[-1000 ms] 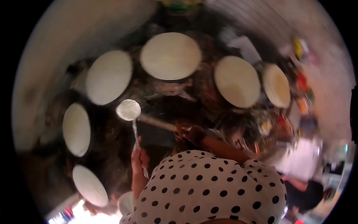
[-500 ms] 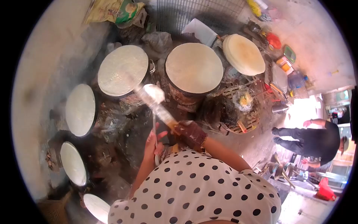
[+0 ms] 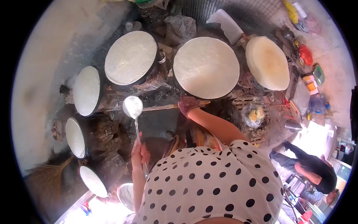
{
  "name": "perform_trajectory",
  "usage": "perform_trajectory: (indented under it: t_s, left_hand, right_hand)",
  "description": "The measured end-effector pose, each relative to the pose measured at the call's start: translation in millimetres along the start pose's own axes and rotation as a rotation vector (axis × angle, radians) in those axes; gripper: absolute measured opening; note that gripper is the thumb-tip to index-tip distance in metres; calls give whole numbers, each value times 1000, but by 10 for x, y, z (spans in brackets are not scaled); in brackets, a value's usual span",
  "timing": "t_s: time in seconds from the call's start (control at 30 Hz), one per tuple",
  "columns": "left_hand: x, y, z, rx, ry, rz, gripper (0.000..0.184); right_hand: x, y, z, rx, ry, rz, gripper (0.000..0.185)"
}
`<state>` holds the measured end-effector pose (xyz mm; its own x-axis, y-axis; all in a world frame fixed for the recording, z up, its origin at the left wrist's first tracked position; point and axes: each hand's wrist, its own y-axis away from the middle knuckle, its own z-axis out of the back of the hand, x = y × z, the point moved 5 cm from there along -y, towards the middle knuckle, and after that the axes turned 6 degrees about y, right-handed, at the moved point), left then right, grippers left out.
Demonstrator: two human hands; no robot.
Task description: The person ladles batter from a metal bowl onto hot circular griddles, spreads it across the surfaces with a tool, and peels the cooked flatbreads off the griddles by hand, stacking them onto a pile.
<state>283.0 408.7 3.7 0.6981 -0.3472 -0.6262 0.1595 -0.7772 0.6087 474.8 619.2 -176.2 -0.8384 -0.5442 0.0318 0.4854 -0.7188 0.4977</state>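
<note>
My left hand [image 3: 140, 153] is closed round the handle of a ladle [image 3: 132, 107], whose bowl shows white batter. My right hand [image 3: 187, 105], in a dark reddish glove, grips a long wooden stick [image 3: 160, 108] that lies level and reaches left behind the ladle. Beyond my right hand is a round griddle covered with a pale sheet [image 3: 206, 68]. Another coated griddle [image 3: 131, 58] stands up and to the left of the ladle. A thick stack of round flatbreads [image 3: 267, 63], browned on top, is at the right.
More coated griddles [image 3: 86, 90] curve down the left side, near a straw broom [image 3: 48, 175]. A white bucket [image 3: 126, 196] is low at the left. Right of my arm, a wire rack holds a plastic bag of yellowish food [image 3: 256, 114]. Another person [image 3: 313, 166] is at the far right.
The view has shifted. The stick in my right hand has swung from slanting up over the ladle to lying level. My left fingers, partly spread before, are now wrapped round the ladle handle.
</note>
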Motion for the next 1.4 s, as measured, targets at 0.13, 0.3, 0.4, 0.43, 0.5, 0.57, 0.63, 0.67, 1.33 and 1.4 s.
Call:
perform_trajectory:
  t_s: [0.13, 0.3, 0.4, 0.43, 0.5, 0.57, 0.63, 0.67, 1.33, 1.4]
  left_hand:
    - [256, -13, 40, -2, 282, 80, 39]
    - [320, -75, -71, 52, 336, 137, 39]
    - [276, -182, -170, 95, 385, 150, 39]
    - [254, -192, -199, 99, 364, 147, 39]
    - [223, -194, -219, 95, 345, 134, 40]
    - [205, -193, -271, 131, 334, 146, 40]
    - [208, -205, -310, 149, 351, 165, 40]
    - [222, -177, -310, 168, 362, 194, 40]
    - [-214, 995, 594, 65, 1055, -474, 36]
    - [-289, 1222, 962, -365, 481, -566, 38]
  right_hand:
    - [-151, -110, -161, 22, 57, -27, 33]
    - [-592, 338, -291, -63, 107, -78, 46]
    - [-973, 632, -340, -124, 110, -63, 38]
    - [-1107, 767, -307, -80, 67, -7, 32]
    - [-1392, 1060, -189, -63, 74, 104, 26]
    - [-1814, 1235, -229, -54, 176, 70, 24]
    - [-2410, 1221, -467, -57, 256, 24, 22]
    - [-2612, 1197, -563, -96, 282, 66, 21]
    - [223, 503, 310, 360, -1279, -162, 24]
    - [561, 220, 398, 360, -1292, -90, 23]
